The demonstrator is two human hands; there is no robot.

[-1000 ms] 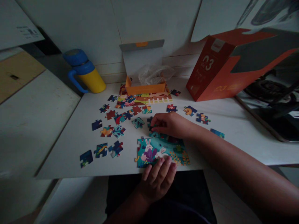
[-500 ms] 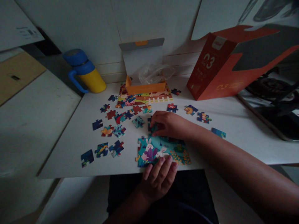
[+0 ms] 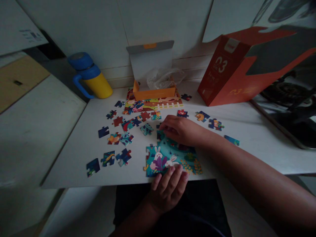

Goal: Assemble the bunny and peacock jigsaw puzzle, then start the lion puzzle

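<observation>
1. Joined puzzle section (image 3: 160, 163) is located at the counter's (image 3: 74, 158) near edge.
2. Its lower edge is touched by the left hand (image 3: 169, 186); grip flat, fingers extended.
3. Its upper part is partly covered by the right hand (image 3: 181, 130); fingers curled, whether a piece is held can't be told.

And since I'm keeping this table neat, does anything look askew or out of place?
Mainly the crumpled plastic bag: it pokes out past the side of the open box, which looks untidy. I see nothing spilled.
</observation>
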